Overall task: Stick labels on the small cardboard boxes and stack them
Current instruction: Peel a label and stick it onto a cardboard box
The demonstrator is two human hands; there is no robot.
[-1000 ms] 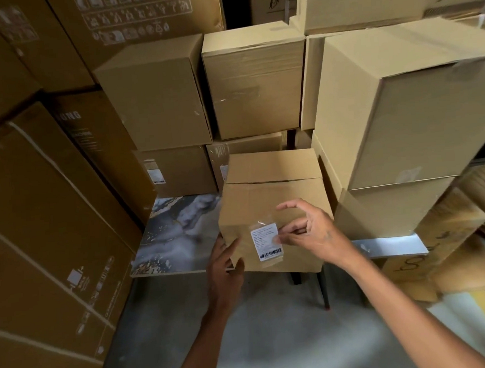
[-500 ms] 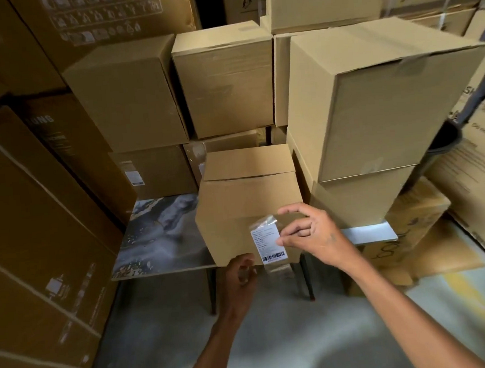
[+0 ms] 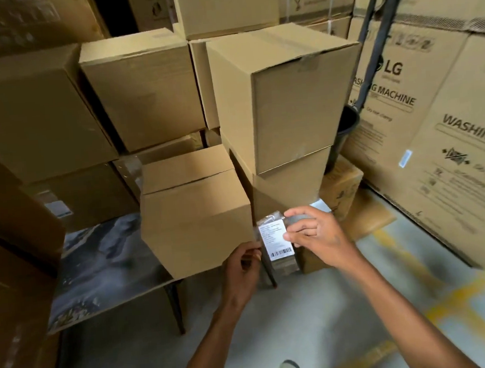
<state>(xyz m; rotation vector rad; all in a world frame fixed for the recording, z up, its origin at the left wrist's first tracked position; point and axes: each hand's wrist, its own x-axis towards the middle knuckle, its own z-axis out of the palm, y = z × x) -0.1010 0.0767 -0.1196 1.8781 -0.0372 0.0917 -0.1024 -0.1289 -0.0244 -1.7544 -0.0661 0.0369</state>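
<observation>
Label (image 3: 275, 239) in clear sleeve, our R hand (image 3: 316, 237) pinching its right edge, our L hand (image 3: 242, 268) pinching the left, just right of small box (image 3: 196, 216) on table (image 3: 103, 270).

Dim, warm light from the right leaves the left side in shadow; edges bow, blurred throughout.

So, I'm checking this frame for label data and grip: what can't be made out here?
- Label text: too small and blurred in the head view; only a barcode shows.
- Left hand fingertips: curled under, so what they pinch is hidden.
- Box far sides: hidden by the box itself.
- Table legs: mostly hidden under its top.
</observation>
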